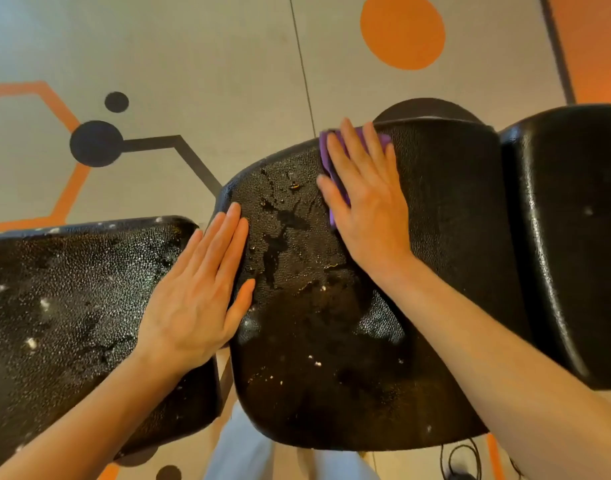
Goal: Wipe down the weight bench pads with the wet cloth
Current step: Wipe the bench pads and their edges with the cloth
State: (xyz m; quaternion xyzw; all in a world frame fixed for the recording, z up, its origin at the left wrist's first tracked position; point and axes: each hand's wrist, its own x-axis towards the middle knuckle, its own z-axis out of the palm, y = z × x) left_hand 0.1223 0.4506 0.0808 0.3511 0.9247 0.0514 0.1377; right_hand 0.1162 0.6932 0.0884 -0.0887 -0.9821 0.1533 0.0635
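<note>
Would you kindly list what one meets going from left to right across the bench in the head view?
Left pad → left hand → middle pad → right hand, flat on the purple cloth → right pad.

Purple cloth [335,174]: mostly hidden under the right hand [363,202].
Left pad [55,306]: cut off at the frame's left edge.
Rightmost pad [567,237]: cut off at the right edge.
</note>
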